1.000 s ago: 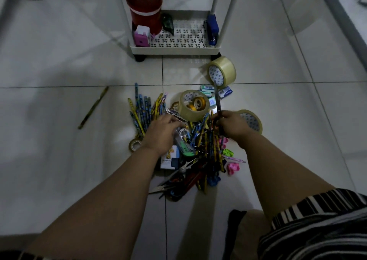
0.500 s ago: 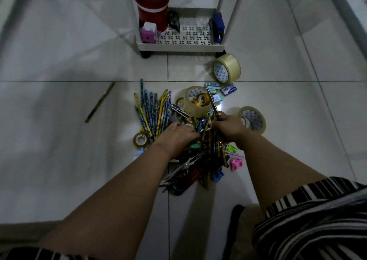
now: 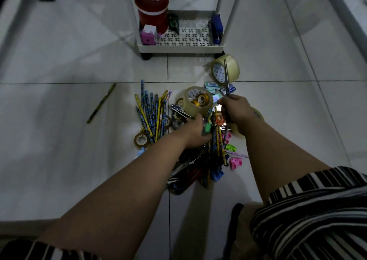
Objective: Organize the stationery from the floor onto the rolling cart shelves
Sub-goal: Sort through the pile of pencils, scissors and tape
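Note:
A heap of stationery lies on the tiled floor: a fan of pencils [image 3: 152, 115], a wide tape roll [image 3: 195, 101] with a gold roll inside, a small tape roll [image 3: 141, 140], pink and green sharpeners [image 3: 235, 162]. My right hand [image 3: 235, 111] is shut on scissors [image 3: 226, 79], blades pointing up and away. My left hand [image 3: 195, 133] is down in the heap, closed on a small green item [image 3: 207, 128] among the pencils. The white rolling cart [image 3: 180, 47] stands beyond the heap.
The cart's bottom shelf holds a red canister [image 3: 152, 7], a pink box [image 3: 148, 37], a green dispenser [image 3: 174, 23] and a blue stapler [image 3: 216, 28]. Another tape roll [image 3: 232, 67] stands by the cart wheel. A lone pencil [image 3: 101, 103] lies far left. Staple boxes [image 3: 211, 86] lie by the tape.
My right hand has lifted the scissors up out of the heap, blades now over the far tape roll. My left hand has dug further right into the pencils.

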